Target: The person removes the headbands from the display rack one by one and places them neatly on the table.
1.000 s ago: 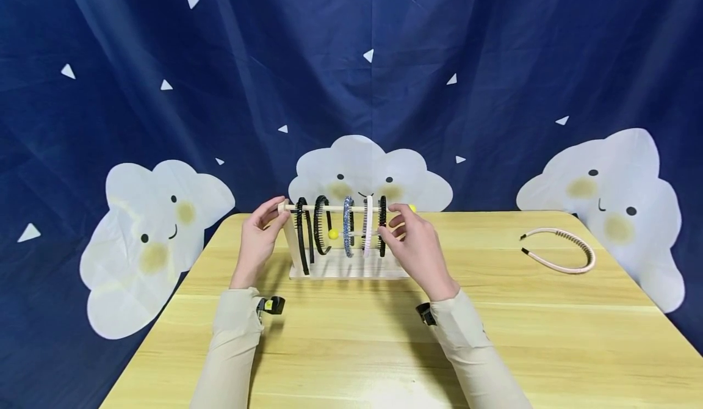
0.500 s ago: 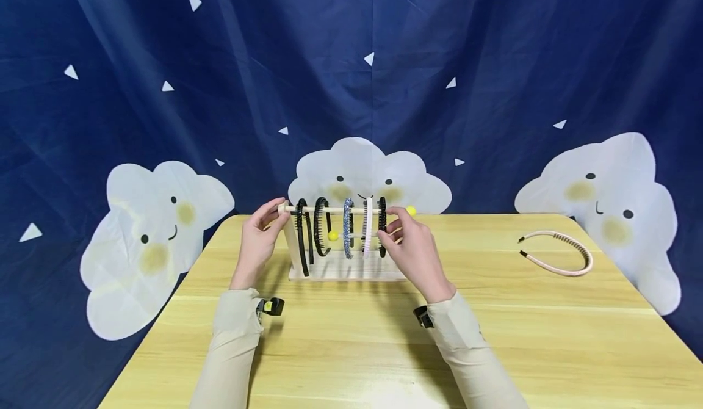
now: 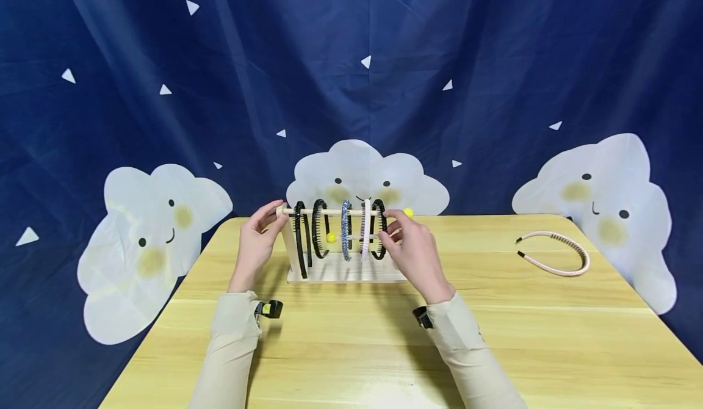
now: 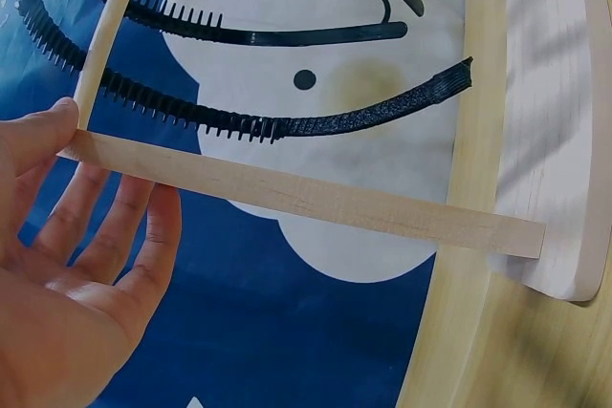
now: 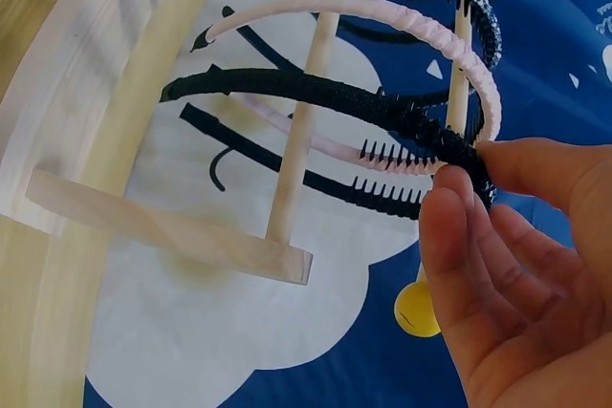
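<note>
A wooden headband rack (image 3: 335, 273) stands on the table, with several headbands hanging from its upper rod (image 3: 333, 213). My left hand (image 3: 257, 247) grips the top of the rack's left upright (image 4: 306, 188), thumb in front and fingers behind. At the rod's right end, my right hand (image 3: 413, 253) pinches a black toothed headband (image 5: 325, 93) between thumb and fingers. Beside that band hangs a pale pink headband (image 3: 365, 232), then a blue glittery one (image 3: 345, 232). Further left are two black headbands, one textured (image 4: 363, 121). Fingers partly hide the pinched band in the right wrist view.
Another pale pink headband (image 3: 586, 256) lies on the wooden table (image 3: 351, 342) at the right. A yellow ball (image 5: 418, 310) caps the upper rod, and another yellow ball (image 3: 331, 238) caps the shorter lower rod. A blue cloud-print curtain (image 3: 351, 61) hangs behind.
The black headband in my right hand has turned slightly on the rod, showing more of its curve. My right hand has shifted a little left; the left hand keeps its grip.
</note>
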Action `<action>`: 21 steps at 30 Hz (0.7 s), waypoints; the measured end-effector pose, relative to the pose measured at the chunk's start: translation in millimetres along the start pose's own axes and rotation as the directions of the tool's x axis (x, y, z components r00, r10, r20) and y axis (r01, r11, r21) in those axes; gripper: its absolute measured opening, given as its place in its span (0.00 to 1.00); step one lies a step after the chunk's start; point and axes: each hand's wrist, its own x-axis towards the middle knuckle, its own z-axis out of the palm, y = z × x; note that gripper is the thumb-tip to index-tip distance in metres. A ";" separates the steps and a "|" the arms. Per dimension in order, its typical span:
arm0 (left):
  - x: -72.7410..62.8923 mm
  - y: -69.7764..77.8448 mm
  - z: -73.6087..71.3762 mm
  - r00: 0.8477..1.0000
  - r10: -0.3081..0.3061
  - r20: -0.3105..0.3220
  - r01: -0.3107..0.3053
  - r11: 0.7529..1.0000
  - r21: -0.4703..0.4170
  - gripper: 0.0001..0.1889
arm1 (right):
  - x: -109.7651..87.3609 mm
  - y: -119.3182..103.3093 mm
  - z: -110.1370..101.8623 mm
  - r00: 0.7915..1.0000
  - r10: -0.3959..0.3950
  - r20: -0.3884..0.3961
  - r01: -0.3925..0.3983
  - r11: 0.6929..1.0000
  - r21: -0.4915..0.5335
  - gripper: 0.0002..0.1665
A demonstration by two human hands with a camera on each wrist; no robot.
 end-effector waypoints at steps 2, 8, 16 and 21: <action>-0.1 0.5 0.2 1.000 -0.002 0.001 0.002 1.000 0.001 0.21 | -0.1 0.1 -1.1 1.000 -0.001 -0.006 0.001 1.000 -0.004 0.20; -0.7 1.5 0.6 1.000 -0.002 0.000 0.002 1.000 0.001 0.22 | 0.0 0.7 -5.6 1.000 0.007 -0.017 -0.007 1.000 0.005 0.20; -1.0 2.9 1.1 1.000 -0.016 -0.001 0.016 1.000 0.011 0.22 | 2.0 1.9 -12.8 0.999 0.014 -0.041 -0.012 0.999 0.033 0.21; -1.0 1.2 0.7 1.000 -0.013 0.002 0.013 1.000 0.001 0.21 | 2.5 3.6 -18.0 0.998 0.014 -0.069 -0.011 0.999 0.042 0.21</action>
